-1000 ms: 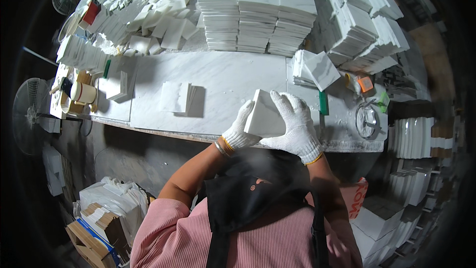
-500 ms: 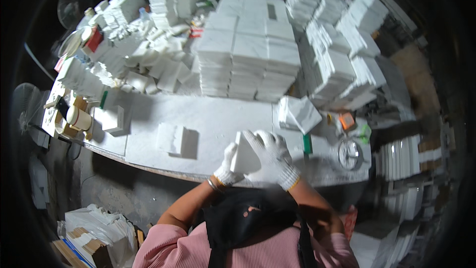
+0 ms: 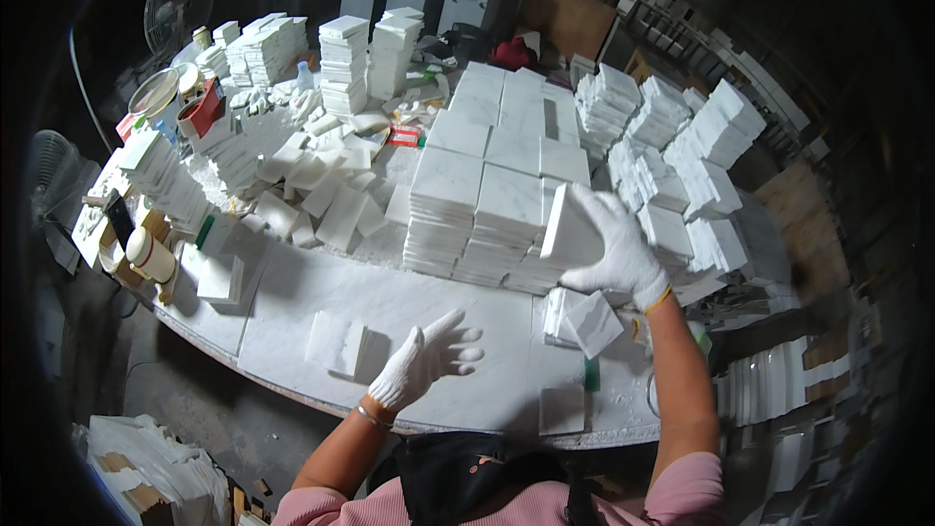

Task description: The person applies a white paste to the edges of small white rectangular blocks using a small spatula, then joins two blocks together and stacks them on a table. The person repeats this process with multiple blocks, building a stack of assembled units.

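My right hand [image 3: 618, 248], in a white knit glove, is closed around a white tile [image 3: 570, 234] at the near right corner of the large tile stack [image 3: 443, 185]. The tile is tilted; whether it touches the stack I cannot tell. My left hand [image 3: 429, 360], gloved too, hangs over the table [image 3: 321, 278] with fingers spread and nothing in it. Just left of it stands a small upright group of white tiles [image 3: 336, 343]. Below my right hand lie a few tiles [image 3: 584, 321], the top one turned askew. A single flat tile [image 3: 562, 411] rests by the front edge.
More tile stacks rise at the right [image 3: 672, 175] and back left [image 3: 344, 63]. Loose pieces [image 3: 341, 209] are heaped left of the large stack. A cream jar [image 3: 149, 251] stands at the table's left end, a fan [image 3: 178, 5] behind. A plastic-covered box [image 3: 146, 468] sits lower left.
Both hands held a tile together near the front edge; now the left has let go and opened. My right hand has carried a tile forward and right to the large stack. The view has tilted up.
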### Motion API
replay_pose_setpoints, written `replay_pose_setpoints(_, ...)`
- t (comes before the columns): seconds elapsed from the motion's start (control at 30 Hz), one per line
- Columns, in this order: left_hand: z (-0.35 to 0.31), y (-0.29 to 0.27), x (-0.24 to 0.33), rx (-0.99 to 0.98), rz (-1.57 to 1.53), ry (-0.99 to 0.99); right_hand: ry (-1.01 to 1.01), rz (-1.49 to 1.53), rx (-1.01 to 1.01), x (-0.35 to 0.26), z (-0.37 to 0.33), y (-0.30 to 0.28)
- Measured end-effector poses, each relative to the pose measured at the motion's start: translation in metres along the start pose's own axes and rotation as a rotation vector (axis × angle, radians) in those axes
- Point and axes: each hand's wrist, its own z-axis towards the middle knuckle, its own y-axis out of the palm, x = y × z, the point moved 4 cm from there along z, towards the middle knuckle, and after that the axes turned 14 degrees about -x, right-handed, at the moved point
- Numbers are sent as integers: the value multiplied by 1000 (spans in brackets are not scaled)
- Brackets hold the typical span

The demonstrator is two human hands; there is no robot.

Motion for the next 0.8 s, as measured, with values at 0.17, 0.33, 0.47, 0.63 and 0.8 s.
replay_pose_setpoints(0.17, -8, -21, -13, 80, -30, -31, 14, -49, -88, 75, 78, -37)
replay_pose_setpoints(0.33, -13, -34, -7, 255, -62, -135, 43, -44, -237, 126, 134, -32)
replay_pose_setpoints(0.47, -24, -59, -19, 309, -68, -131, 34, -72, -326, 140, 157, -23)
replay_pose_setpoints(0.63, -17, -71, -21, 327, -115, -64, 11, -102, -399, 149, 164, -15)
replay_pose_setpoints(0.8, 2, -70, -19, 304, -87, -99, 14, -118, -434, 141, 163, -21)
